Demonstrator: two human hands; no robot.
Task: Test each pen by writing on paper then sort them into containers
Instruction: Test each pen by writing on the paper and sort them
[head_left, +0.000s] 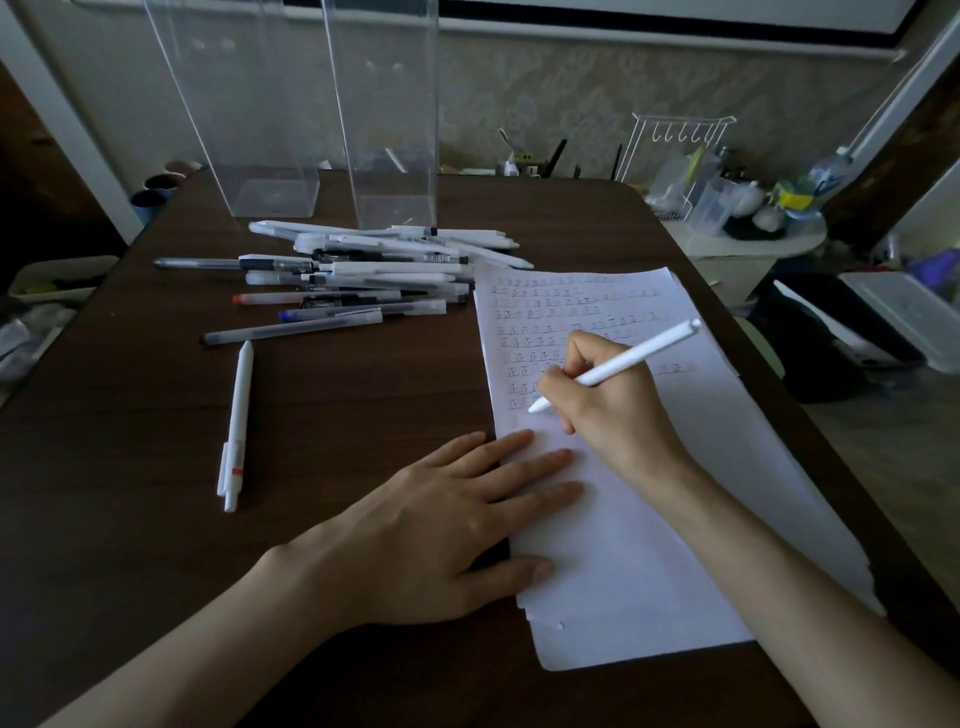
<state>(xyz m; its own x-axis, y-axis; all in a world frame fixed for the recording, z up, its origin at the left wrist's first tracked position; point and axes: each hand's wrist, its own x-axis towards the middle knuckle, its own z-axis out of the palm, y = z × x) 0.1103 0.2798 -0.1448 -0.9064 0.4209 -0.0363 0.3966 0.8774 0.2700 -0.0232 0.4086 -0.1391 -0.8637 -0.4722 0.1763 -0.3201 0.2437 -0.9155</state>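
My right hand (608, 400) grips a white pen (631, 358), its tip touching the white paper (649, 545) below several rows of written marks. My left hand (447, 519) lies flat with fingers spread, pressing the paper's left edge. A pile of several pens (363, 275), white, clear and dark, lies on the dark wooden table (337, 415) left of the paper's top. One white pen with a red band (236, 426) lies alone nearer me. Two tall clear containers (244, 114) (389, 114) stand behind the pile.
Cups (156, 192) sit off the table's far left corner. A white wire rack (675, 156) and cluttered bottles and jars (753, 202) stand on a side table at the right. A tray (57, 280) lies at the left, boxes (898, 317) at the right.
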